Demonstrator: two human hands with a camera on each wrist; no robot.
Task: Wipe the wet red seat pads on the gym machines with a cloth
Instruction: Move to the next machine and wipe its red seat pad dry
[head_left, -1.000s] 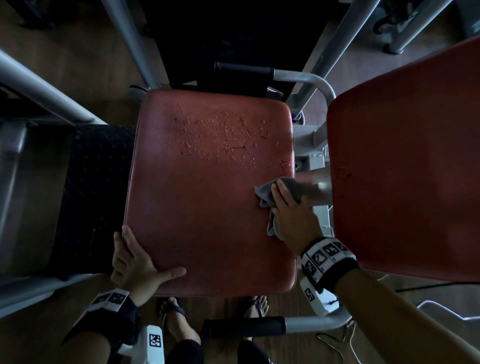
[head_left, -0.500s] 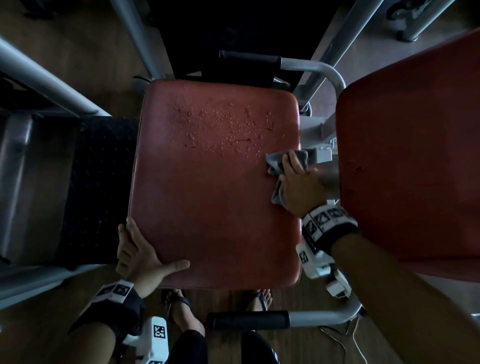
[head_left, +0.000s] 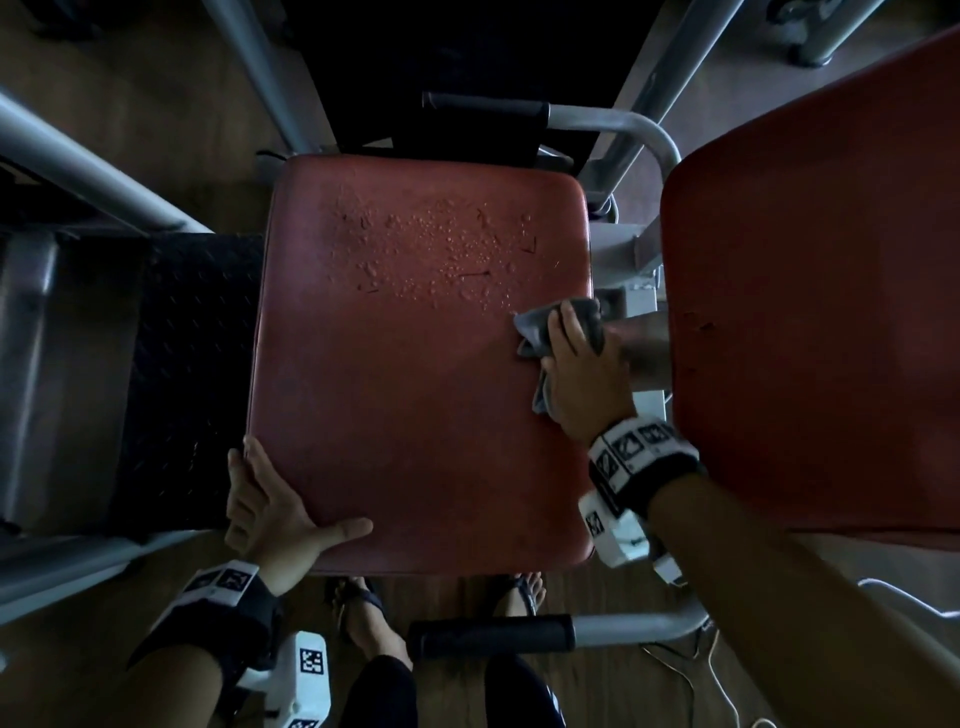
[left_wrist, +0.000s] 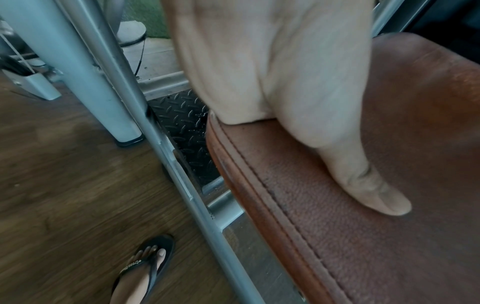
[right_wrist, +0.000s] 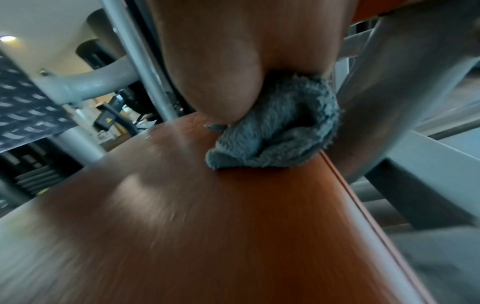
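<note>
- The right hand (head_left: 584, 384), pressing the crumpled grey terry cloth (head_left: 550, 332) on the red leather seat pad (head_left: 415, 389), has slid along the pad's right edge: forward from a second ago, then slightly back toward the person since half a second ago.
- The cloth now lies just short of the water droplets (head_left: 441, 249).

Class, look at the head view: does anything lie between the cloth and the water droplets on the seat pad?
Nothing visible. The cloth under the right hand lies just beside the droplets, with only bare red seat pad between.
</note>
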